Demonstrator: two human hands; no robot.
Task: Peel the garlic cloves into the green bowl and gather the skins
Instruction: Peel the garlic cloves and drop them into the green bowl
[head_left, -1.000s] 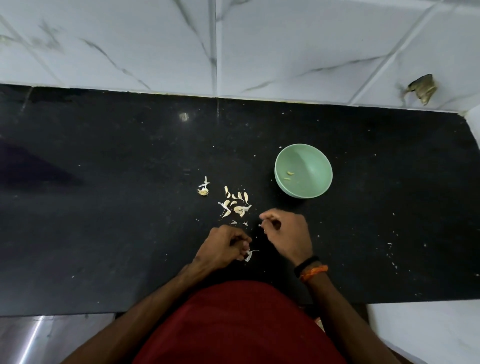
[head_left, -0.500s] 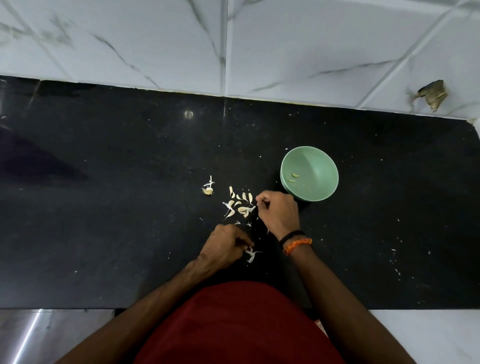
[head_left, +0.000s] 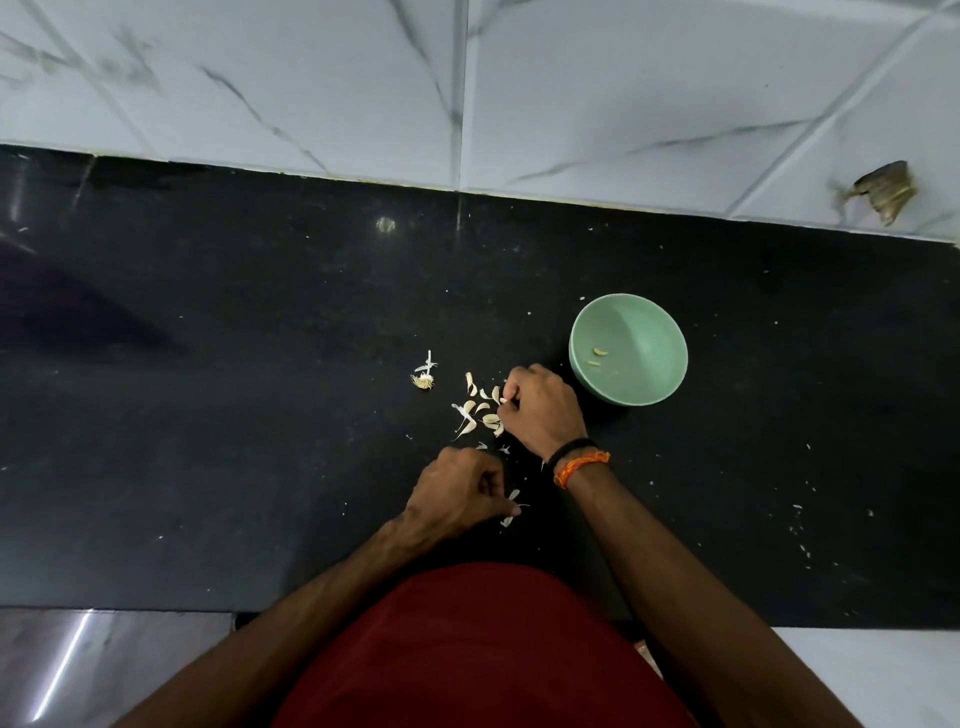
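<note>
A pale green bowl (head_left: 652, 332) stands on the black counter (head_left: 208, 415), with two or three small peeled garlic pieces (head_left: 600, 352) inside. Left of it lies a small heap of garlic cloves and skins (head_left: 475, 413). My right hand (head_left: 543, 410) rests at the heap's right edge, its curled fingertips pinching a clove there. My left hand (head_left: 457, 499) sits nearer to me with curled fingers, pinching a bit of white skin (head_left: 511, 512). A garlic root stub (head_left: 424, 382) lies apart, left of the heap.
White flecks of skin are scattered over the counter's right part (head_left: 800, 535). A white marble-tiled wall (head_left: 467, 104) rises behind the counter. The counter's front edge runs just before my red shirt (head_left: 483, 649).
My right hand has moved forward and left from near my left hand into the heap of cloves. My left hand has stayed in place with the skin.
</note>
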